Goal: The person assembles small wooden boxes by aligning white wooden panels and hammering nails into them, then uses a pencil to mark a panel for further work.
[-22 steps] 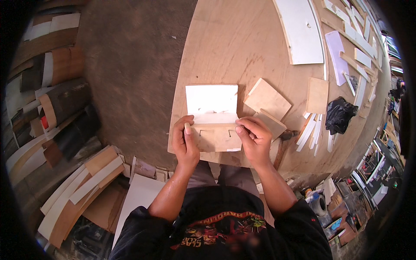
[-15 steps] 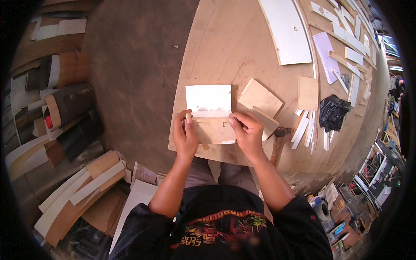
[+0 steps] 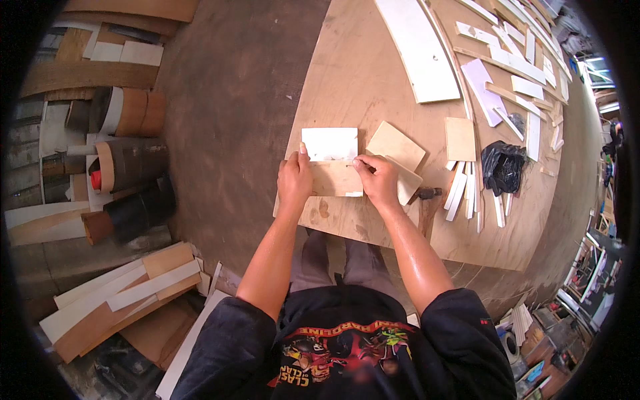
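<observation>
Two hands [image 3: 293, 179] [image 3: 379, 181], one wooden piece [image 3: 333, 179], one hammer [image 3: 431, 193]

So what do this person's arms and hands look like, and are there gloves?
No gloves! The left hand and right hand are bare, and so are the forearms. Loose black T-shirt sleeves cover the upper arms, with a small red mark on the right one.

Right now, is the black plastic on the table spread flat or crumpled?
Crumpled: the black plastic lies bunched on the table, its surface full of creases.
</observation>
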`<state>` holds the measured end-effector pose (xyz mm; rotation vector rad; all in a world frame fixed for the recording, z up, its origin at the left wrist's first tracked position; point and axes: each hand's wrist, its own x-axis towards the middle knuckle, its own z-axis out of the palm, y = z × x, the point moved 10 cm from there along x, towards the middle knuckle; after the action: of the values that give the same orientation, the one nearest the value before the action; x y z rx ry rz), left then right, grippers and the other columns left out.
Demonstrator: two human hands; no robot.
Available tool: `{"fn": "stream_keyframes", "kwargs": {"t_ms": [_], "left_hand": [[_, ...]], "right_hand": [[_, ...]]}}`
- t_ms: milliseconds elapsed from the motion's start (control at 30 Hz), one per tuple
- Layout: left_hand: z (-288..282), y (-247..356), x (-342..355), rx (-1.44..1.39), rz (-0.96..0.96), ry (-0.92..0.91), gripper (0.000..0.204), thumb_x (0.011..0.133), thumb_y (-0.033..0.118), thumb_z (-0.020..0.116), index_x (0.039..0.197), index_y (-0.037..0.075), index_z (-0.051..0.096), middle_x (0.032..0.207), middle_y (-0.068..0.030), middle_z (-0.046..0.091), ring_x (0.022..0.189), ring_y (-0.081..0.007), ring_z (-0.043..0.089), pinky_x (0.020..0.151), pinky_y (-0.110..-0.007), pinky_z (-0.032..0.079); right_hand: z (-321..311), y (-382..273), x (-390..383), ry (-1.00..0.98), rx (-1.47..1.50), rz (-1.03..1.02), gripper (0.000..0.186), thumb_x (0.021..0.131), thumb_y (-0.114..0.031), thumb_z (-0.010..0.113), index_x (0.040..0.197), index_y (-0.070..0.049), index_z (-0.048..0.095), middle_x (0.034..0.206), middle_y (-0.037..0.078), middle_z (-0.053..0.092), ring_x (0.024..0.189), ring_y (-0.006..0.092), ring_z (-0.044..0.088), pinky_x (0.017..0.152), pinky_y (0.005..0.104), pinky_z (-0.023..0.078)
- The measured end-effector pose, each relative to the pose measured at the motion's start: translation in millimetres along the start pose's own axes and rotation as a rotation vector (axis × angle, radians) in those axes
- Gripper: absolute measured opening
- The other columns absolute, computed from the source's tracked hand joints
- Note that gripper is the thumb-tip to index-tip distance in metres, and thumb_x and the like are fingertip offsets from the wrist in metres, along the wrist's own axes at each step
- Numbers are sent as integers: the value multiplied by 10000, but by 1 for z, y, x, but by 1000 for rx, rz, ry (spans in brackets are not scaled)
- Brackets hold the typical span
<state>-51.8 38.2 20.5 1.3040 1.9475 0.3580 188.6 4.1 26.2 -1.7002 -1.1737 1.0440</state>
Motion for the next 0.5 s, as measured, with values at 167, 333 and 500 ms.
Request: {"fn": "stream_keyframes", "kwargs": {"t_ms": [167,333,500], "left_hand": [[1,1,0,29,11,27,563,1061,455,388,1128,3,718,1126,-291,667,1131,-442,609,983,-510,469],[8,3,9,-29,-24,-15,586,1052,491,416,1091,11,750,1082,-269,718,1077,-445,671,945,-505,502],[-4,15,-2,-3,-46,34,585,1062,454,402,1049,-16,750,1033,-301,711,1027,-466,676,922,-518,518]], "right_hand": [[0,4,-1,15,-42,11,244,915,-199,755,1028,16,758,842,118,727,755,159,653,699,310,510],[-5,4,2,53,-36,-12,247,908,-201,763,1021,19,766,836,123,743,719,160,652,673,317,511],[-3,12,3,12,-73,67,292,907,-255,754,1046,1,764,912,185,754,805,228,710,733,345,533]]}}
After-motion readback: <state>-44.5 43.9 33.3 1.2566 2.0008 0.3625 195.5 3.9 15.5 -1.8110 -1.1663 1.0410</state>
